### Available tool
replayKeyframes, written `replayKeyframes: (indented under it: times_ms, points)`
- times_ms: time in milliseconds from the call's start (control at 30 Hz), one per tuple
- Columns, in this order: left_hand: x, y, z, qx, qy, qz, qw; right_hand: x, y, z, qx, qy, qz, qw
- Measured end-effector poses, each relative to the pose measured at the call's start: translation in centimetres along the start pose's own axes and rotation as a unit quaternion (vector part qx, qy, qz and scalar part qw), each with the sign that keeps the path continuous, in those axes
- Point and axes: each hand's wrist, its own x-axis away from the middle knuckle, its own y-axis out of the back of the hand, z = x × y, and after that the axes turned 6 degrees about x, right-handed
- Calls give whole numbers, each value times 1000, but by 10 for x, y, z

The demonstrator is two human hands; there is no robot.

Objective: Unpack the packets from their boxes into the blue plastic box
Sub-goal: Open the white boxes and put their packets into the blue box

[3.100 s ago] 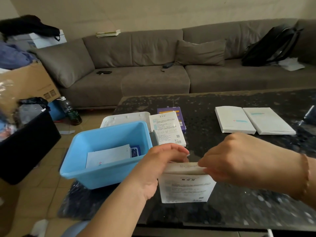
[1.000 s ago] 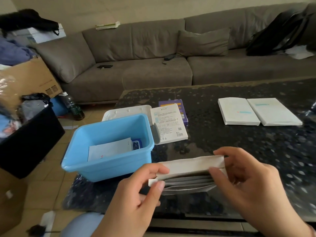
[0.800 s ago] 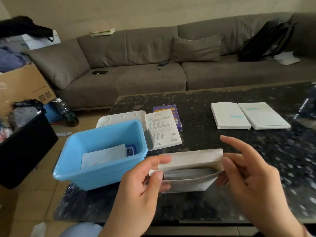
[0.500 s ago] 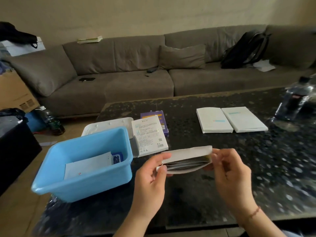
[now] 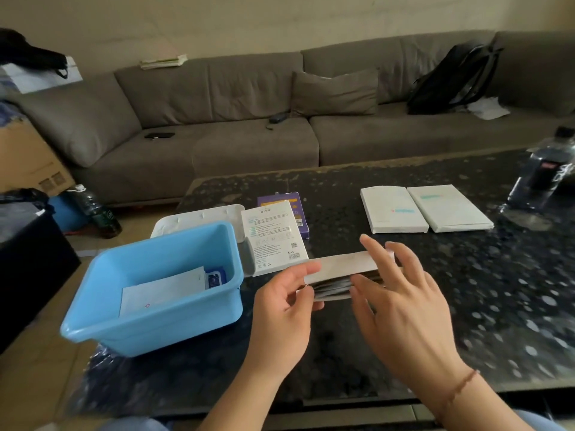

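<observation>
1. Two hands of mine meet over the dark speckled table [image 5: 466, 290]: my left hand [image 5: 284, 309] pinches the left end of the open white box [image 5: 340, 265] between thumb and fingers, and my right hand [image 5: 401, 306] has its fingers spread nearly straight across the box's right end, which they hide.
2. Whether my right fingers actually pinch anything I cannot tell; that hand is blurred.
3. Inside the box's open mouth I see grey packets [image 5: 333, 289] stacked flat, too smeared together to count.
4. One blue plastic box [image 5: 149, 321] sits at nine o'clock from my hands, near the table's left edge; it holds one white packet [image 5: 161, 290] and one small blue-printed item [image 5: 214, 276], half covered.
5. Behind it, at eleven o'clock, lie one white lid [image 5: 199, 217], one white printed box [image 5: 273, 237] and one purple box [image 5: 291, 202], mostly covered.
6. Two flat white boxes [image 5: 426, 208] lie side by side at one o'clock.
7. One dark bottle [image 5: 544, 172] at two o'clock is cut off by the frame edge.
</observation>
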Motion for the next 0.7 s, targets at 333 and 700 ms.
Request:
replayKeyframes:
  times_ms: [333,700]
  points:
    - [-14,5,2,12,26,-6,1000,-20,9,7,95,79,134,983]
    - [-21,6,-1,18,41,1,999,-38,-2,-9,49,146,145,977]
